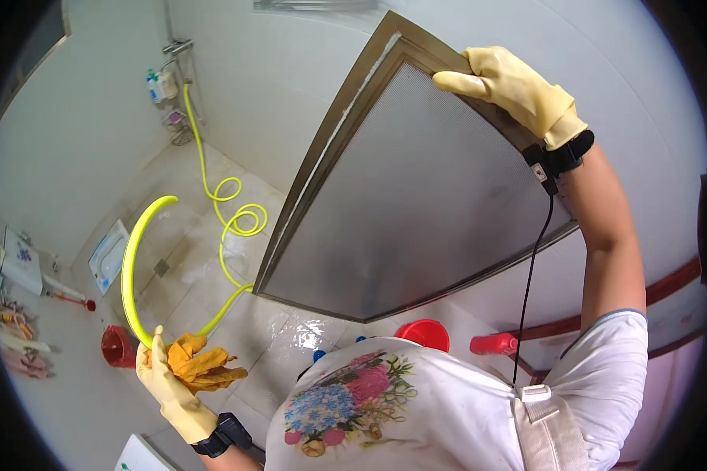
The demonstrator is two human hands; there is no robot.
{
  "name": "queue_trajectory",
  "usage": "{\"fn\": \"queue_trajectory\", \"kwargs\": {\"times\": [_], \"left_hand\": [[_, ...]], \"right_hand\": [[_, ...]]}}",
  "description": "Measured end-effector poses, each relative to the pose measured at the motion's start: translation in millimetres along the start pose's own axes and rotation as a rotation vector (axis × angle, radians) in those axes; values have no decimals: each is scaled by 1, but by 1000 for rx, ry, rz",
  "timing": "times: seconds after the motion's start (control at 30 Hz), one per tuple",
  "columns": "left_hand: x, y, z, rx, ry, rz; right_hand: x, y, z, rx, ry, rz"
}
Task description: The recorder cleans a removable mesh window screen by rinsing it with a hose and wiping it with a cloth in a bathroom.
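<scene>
Right hand (518,90), in a yellow rubber glove, is clamped over the top corner of the window screen (416,204), fingers curled round the brown frame, holding it tilted upright above the wet tiled floor (291,334). Down low, the left hand (169,385) is closed around the yellow hose (133,267) and a bunched orange cloth (200,365) together; the hose arcs up over the floor, then snakes back to the tap (177,47) on the far wall. By the look of it this is the rinsing stage: screen propped, hose in hand. Wetting the mesh would call for swinging the hose end towards it while the upper grip keeps the frame steady. A red bucket (424,334) sits just below the screen.
</scene>
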State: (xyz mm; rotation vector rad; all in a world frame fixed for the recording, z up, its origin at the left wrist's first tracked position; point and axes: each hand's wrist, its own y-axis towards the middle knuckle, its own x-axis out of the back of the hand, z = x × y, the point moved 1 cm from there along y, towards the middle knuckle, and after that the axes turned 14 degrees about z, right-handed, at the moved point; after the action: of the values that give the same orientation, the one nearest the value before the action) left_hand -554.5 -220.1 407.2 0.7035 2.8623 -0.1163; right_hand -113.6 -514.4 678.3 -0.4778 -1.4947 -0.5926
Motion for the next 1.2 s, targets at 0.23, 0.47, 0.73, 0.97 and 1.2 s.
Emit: {"fn": "queue_trajectory", "kwargs": {"times": [0.23,0.47,0.73,0.97,1.2], "left_hand": [[-3,4,-13,85,12,103],[3,12,-18,163,38,243],[-10,12,-35,177,219,362],[-7,13,-41,176,251,332],[-8,15,-43,219,216,315]], "right_hand": [[40,-54,10,-258,-170,77],[32,-61,-3,-249,-183,242],[21,8,-46,-111,-226,144],[23,63,-11,-121,-312,300],[-36,135,3,-48,-336,176]]}}
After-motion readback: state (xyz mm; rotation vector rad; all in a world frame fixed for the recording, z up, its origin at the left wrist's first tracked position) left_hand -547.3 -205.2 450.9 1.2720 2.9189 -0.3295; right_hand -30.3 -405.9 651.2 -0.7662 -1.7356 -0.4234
